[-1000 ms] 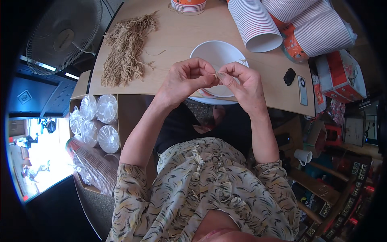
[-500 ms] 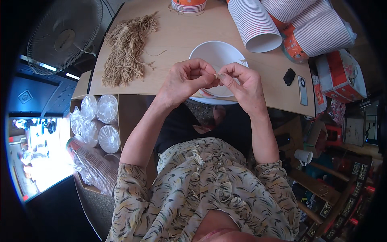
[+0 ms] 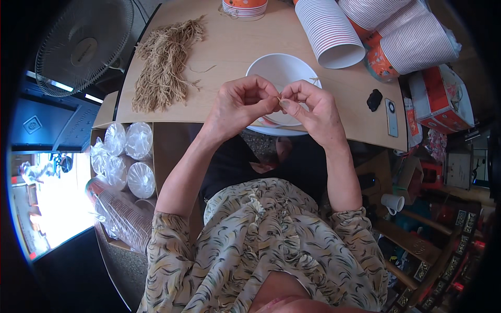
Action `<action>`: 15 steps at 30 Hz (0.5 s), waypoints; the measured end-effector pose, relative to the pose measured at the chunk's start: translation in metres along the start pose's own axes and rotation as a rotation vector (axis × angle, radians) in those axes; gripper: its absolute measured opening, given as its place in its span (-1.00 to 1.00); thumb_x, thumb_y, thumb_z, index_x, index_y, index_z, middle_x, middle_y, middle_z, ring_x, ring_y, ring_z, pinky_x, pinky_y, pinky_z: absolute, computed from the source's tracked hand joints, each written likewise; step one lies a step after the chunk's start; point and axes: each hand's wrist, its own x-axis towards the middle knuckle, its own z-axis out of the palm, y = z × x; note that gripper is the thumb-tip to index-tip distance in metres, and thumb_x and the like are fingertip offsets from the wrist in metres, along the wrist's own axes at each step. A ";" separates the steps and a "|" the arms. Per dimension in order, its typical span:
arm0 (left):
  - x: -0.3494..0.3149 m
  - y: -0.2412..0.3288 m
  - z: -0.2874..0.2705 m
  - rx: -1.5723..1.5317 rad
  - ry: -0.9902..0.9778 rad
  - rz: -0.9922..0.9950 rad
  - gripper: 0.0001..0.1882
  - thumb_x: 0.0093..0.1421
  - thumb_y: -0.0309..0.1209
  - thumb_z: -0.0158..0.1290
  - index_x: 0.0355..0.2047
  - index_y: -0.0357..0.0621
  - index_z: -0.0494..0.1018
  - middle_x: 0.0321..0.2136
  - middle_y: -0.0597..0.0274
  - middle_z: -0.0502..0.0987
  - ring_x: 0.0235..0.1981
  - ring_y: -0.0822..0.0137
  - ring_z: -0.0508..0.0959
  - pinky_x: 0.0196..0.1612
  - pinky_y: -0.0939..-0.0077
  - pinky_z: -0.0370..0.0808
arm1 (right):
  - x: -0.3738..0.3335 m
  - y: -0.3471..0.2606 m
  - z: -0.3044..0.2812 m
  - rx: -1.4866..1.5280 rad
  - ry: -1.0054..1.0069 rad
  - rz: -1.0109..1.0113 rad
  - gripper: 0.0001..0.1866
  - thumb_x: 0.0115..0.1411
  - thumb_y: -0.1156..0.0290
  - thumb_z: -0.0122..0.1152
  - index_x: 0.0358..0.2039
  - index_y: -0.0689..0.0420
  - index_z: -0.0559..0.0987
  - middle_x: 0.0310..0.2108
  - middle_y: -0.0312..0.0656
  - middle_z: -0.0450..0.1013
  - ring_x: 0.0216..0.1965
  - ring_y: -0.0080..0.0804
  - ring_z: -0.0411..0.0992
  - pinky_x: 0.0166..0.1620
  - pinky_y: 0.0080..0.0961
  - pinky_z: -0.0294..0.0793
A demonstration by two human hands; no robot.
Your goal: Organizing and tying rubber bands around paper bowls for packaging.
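Over a white bowl (image 3: 284, 65), both hands meet fingertip to fingertip. My left hand (image 3: 241, 104) is closed in a pinch, and my right hand (image 3: 314, 110) pinches against it. A tiny bit of a thin tan strand shows between the fingertips; most of it is hidden. Beyond my right knuckles a short tan end (image 3: 314, 79) sticks out near the bowl's rim; whether it belongs to the same strand is unclear. The bowl sits at the table's near edge, partly covered by my hands. To the left lies a heap of tan, string-like strands (image 3: 164, 68).
Stacked paper cups (image 3: 330, 34) lie at the back right, with wrapped stacks (image 3: 417, 47) beside them. A phone-like device (image 3: 391, 117) and a small black lump (image 3: 374, 100) rest at the table's right. Below left, a carton holds wrapped cups (image 3: 141, 180). A fan (image 3: 83, 51) stands far left.
The fingertips have shifted very slightly, and less of the tan bit shows between them. Both hands stay pinched over the bowl; the heap looks the same.
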 end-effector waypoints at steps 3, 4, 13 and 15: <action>-0.001 0.002 0.001 0.017 -0.002 0.024 -0.89 0.30 -0.57 0.18 -0.19 -0.32 0.52 -0.28 0.23 0.63 -0.20 0.44 0.66 -0.03 0.53 0.61 | 0.001 0.001 -0.001 0.024 -0.018 0.018 -0.89 0.30 0.53 0.25 -0.22 0.30 0.55 -0.34 -0.29 0.55 -0.25 -0.58 0.52 -0.09 -0.58 0.52; -0.002 0.002 0.001 0.025 -0.002 0.037 -0.90 0.29 -0.57 0.18 -0.20 -0.32 0.52 -0.28 0.25 0.63 -0.20 0.44 0.65 -0.02 0.53 0.61 | 0.002 0.002 -0.001 0.049 -0.030 0.026 -0.89 0.30 0.54 0.25 -0.23 0.30 0.55 -0.35 -0.29 0.54 -0.26 -0.58 0.51 -0.09 -0.58 0.52; -0.005 0.005 0.003 0.036 0.024 0.030 -0.89 0.28 -0.57 0.19 -0.20 -0.33 0.54 -0.28 0.22 0.64 -0.20 0.43 0.66 -0.02 0.52 0.61 | 0.000 0.004 -0.002 0.054 -0.039 0.015 -0.89 0.29 0.52 0.27 -0.27 0.29 0.53 -0.39 -0.31 0.51 -0.30 -0.60 0.48 -0.14 -0.60 0.50; -0.004 0.001 0.002 0.020 0.026 0.060 -0.90 0.29 -0.56 0.18 -0.21 -0.33 0.53 -0.30 0.21 0.65 -0.22 0.42 0.66 -0.14 0.50 0.68 | -0.001 0.007 -0.003 0.089 -0.031 -0.004 -0.89 0.30 0.52 0.26 -0.26 0.29 0.53 -0.39 -0.30 0.51 -0.30 -0.60 0.49 -0.14 -0.59 0.50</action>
